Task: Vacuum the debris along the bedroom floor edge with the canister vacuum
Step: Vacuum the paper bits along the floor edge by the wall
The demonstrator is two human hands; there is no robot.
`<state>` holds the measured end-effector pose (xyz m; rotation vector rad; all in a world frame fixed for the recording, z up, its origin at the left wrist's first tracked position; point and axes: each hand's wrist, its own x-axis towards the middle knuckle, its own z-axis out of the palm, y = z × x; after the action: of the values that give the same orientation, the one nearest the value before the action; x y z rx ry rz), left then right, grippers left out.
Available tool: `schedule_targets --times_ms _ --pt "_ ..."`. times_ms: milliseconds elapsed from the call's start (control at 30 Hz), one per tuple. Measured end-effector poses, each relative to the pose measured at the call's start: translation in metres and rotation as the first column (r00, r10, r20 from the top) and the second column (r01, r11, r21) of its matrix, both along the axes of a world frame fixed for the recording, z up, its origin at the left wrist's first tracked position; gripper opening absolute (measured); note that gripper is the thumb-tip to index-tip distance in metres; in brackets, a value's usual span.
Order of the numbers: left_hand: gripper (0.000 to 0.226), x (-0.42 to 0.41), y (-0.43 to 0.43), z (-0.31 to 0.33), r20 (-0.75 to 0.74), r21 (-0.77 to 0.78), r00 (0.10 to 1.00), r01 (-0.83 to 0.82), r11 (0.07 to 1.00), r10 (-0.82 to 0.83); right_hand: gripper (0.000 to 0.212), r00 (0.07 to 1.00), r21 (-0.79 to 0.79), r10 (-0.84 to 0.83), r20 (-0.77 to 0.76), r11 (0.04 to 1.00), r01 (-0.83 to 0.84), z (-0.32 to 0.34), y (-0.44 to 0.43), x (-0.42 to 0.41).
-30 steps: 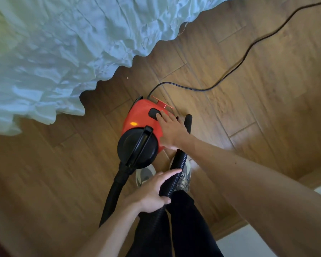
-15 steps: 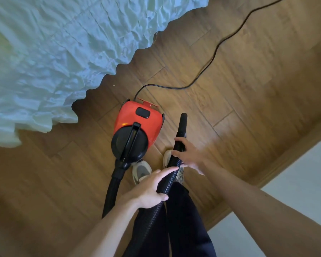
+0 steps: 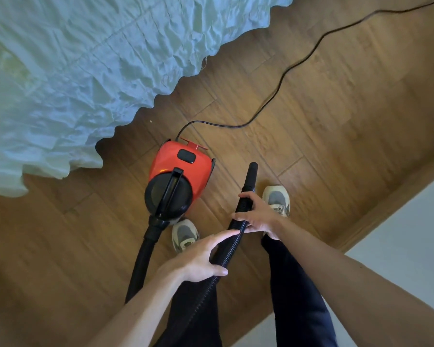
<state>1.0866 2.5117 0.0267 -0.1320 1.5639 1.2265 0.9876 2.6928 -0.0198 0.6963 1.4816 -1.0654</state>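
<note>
head view: i stand on the wood floor (image 3: pixel 336 136) and look down at my own arms. my left hand (image 3: pixel 198 259) grips the ribbed black hose (image 3: pixel 226 254), fingers (image 3: pixel 222 235) curled round it from the 9 o'clock side, thumb under. my right hand (image 3: pixel 258 216) holds the same hose further along, where it meets the nozzle (image 3: pixel 248 179); its fingers are wrapped and clamped on the black tube from the 3 o'clock side. the nozzle points toward 12 o'clock and its tip is off the floor, as far as i can tell.

the vacuum (image 3: pixel 181 171) sits on the floor at 11 o'clock from my hands, a red body with a black round front and a black handle across it. a second black tube leaves its front toward 7 o'clock. its cord (image 3: pixel 281 81) runs from the back of the body, curves toward 3 o'clock, then goes off to 1 o'clock and out of the frame.

the bedspread (image 3: pixel 85 71), pale and crumpled, hangs to the floor at 10 o'clock, its ruffled hem just beside the vacuum. a small speck (image 3: pixel 150 120) lies on the floor near that hem, at 11 o'clock from the vacuum. my shoes (image 3: pixel 277 200) are either side of the hose. a wooden skirting (image 3: pixel 376 216) runs at 4 o'clock.
</note>
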Motion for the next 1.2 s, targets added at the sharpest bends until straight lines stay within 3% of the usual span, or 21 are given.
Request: schedule_targets --times_ms 200,533,800,1000,1200 --pt "0.090 -0.019 0.023 -0.006 -0.038 -0.056 0.997 -0.068 0.996 0.066 0.061 1.000 -0.030 0.012 -0.009 0.999 -0.012 -0.005 0.012 -0.033" --pt "0.076 -0.052 0.093 -0.022 0.156 0.043 0.973 -0.176 0.983 0.167 0.057 0.950 -0.029 0.300 0.088 0.954 -0.299 -0.027 0.054 -0.077" --pt "0.080 -0.032 0.119 -0.059 0.052 -0.110 0.995 -0.074 0.991 0.080 0.060 0.875 0.004 0.473 0.099 0.879 -0.476 -0.047 0.075 -0.072" --pt "0.079 -0.014 0.151 -0.084 -0.057 -0.192 0.967 -0.255 0.948 0.248 0.069 0.860 0.039 0.510 0.034 0.859 -0.511 -0.080 0.073 -0.062" --pt "0.076 -0.005 0.169 -0.128 -0.101 -0.269 0.963 -0.267 0.925 0.249 0.077 0.788 0.144 0.615 -0.001 0.780 -0.609 -0.127 0.076 -0.051"
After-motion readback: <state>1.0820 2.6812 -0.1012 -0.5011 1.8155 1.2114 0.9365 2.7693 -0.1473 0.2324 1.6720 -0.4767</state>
